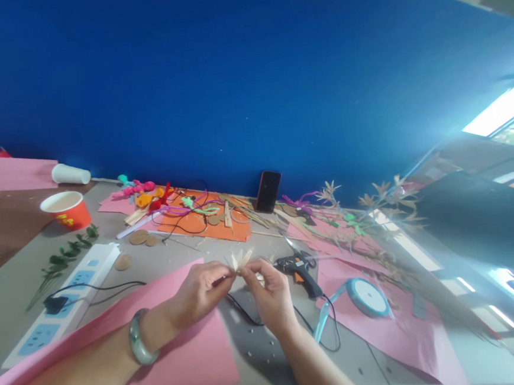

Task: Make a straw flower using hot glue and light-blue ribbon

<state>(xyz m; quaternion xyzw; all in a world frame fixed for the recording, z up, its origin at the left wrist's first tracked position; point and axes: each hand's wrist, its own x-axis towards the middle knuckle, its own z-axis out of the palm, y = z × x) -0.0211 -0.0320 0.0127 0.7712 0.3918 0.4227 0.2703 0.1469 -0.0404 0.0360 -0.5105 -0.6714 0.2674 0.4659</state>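
Observation:
A small cream-coloured flower (241,259) with pointed petals stands up between my fingertips over the middle of the table. My left hand (204,285) pinches its base from the left, with a pale green bangle on the wrist. Pinching the same base from the right is my right hand (268,286). The exact grip at the base is partly hidden by my fingers. Just right of my right hand lies a black hot glue gun (299,266) with its cord running off below. Pink paper (198,351) lies under my left forearm.
At left are a white power strip (70,302), a red paper cup (65,210) and a green leafy sprig (70,251). A phone (268,191) leans on the blue wall. Orange paper (224,230) bears craft scraps. A blue ribbon roll (368,296) and dried flowers (373,198) are at right.

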